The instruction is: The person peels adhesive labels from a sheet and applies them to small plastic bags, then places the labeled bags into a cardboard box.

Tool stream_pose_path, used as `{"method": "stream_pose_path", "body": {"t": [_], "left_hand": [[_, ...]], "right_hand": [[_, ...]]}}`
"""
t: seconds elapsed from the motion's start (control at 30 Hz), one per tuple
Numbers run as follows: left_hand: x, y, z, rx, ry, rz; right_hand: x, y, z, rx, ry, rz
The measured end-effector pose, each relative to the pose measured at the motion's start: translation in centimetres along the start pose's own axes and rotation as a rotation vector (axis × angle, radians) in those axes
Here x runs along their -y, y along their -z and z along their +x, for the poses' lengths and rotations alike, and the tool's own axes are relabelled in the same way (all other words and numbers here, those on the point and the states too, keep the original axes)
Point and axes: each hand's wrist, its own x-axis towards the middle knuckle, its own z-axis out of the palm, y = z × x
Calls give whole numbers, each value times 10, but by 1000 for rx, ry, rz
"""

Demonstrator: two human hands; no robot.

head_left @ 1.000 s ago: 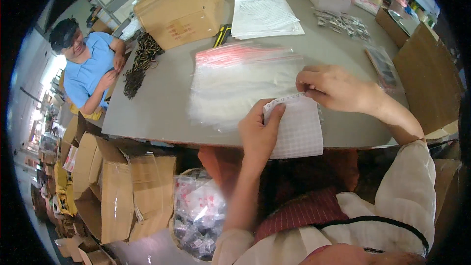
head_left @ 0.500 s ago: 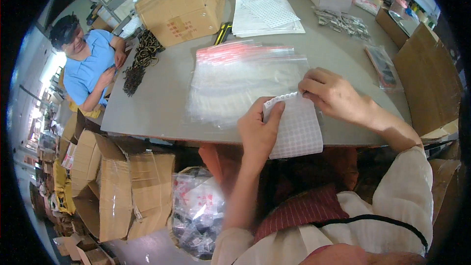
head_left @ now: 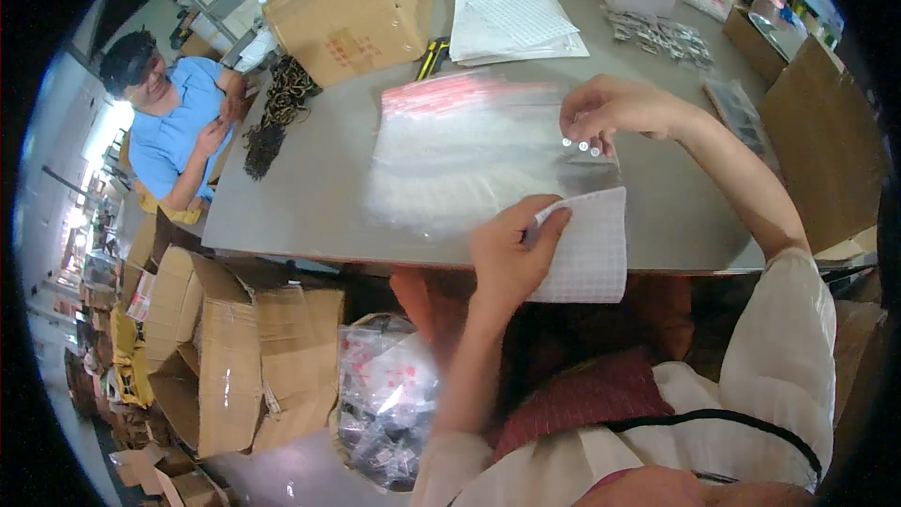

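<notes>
My left hand [head_left: 511, 249] pinches a white sheet of small round stickers [head_left: 593, 249] between thumb and fingers, at the table's front edge. Above and beyond it, my right hand [head_left: 624, 111] has its fingers curled, with several small round white stickers [head_left: 583, 146] at the fingertips. It hovers over the right side of a fanned stack of clear zip bags [head_left: 450, 155], whose red-lined tops point away from me. Whether the stickers touch a bag cannot be made out.
A large cardboard box [head_left: 352, 23], a yellow-black cutter [head_left: 433, 58] and a paper stack [head_left: 511, 23] stand behind the bags. Small packets [head_left: 662, 38] and an upright carton [head_left: 817, 145] are at right. Open cartons [head_left: 253, 357] sit below left. A person in blue [head_left: 178, 122] works beyond.
My right hand has left the sheet's top edge and moved up over the bags, carrying several round stickers. My left hand has shifted slightly right with the sheet.
</notes>
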Motion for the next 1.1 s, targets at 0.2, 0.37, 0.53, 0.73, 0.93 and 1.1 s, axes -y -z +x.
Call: {"method": "stream_pose_path", "body": {"t": [0.2,0.37,0.53,0.73,0.93,1.1], "left_hand": [[21,-6,7,-114,-386,-59],[18,-3,8,-5,-358,131],[12,-3,13,173,-341,207],[11,-1,10,176,-292,189],[18,-3,10,130,-387,47],[19,-7,10,-39,-387,85]], "right_hand": [[1,-19,13,14,-63,-389],[-13,10,-3,-87,-33,-718],[-26,32,10,-29,-103,-822],[-6,-8,44,-91,87,-360],[-46,-12,43,-410,341,-941],[-21,27,6,-231,-25,-1078]]}}
